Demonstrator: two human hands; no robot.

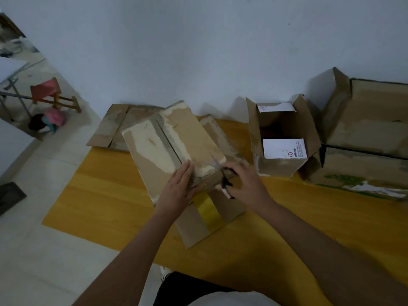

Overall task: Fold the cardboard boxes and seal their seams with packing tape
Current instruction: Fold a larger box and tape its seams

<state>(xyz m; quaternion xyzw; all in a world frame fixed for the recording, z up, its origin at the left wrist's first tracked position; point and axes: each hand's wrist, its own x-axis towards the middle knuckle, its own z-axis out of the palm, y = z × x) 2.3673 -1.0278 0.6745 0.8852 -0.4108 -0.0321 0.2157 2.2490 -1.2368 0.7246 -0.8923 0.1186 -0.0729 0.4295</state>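
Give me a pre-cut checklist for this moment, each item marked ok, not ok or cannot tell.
1. Left hand lies flat on the cardboard box, steadying it: ok.
2. Right hand has a grip on the scissors: ok.
3. Blades are lined up on the clear tape: cannot tell, blurred.
4. Left fingers are clear of the blades: cannot tell, they lie close.
5. Yellow tape runs down the box's near side: ok.
6. Top seam is fully covered: cannot tell.

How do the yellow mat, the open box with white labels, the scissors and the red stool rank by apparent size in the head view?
Largest to smallest:
1. yellow mat
2. open box
3. red stool, though farther away
4. scissors, partly hidden by the right hand
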